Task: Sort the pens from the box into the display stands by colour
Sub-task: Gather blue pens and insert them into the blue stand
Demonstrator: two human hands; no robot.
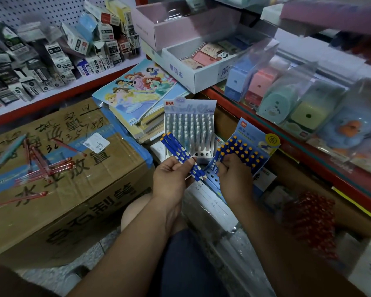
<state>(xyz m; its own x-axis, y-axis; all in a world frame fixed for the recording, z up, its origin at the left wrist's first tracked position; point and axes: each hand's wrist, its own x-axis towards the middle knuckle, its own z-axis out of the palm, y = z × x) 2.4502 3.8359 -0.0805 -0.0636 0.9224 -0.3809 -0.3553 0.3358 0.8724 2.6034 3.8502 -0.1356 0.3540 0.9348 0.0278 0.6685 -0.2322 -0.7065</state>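
blue pens are bunched in the gripping left hand. the right hand curls its fingers round one more at the blue stand, apparently seating it. the next pen will need a free hole near the front. red pens lie loose on the cardboard box. a white stand and a red-edged shop shelf are nearby.

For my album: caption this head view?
Left hand holds blue pens; right hand pinches a pen at the blue stand.
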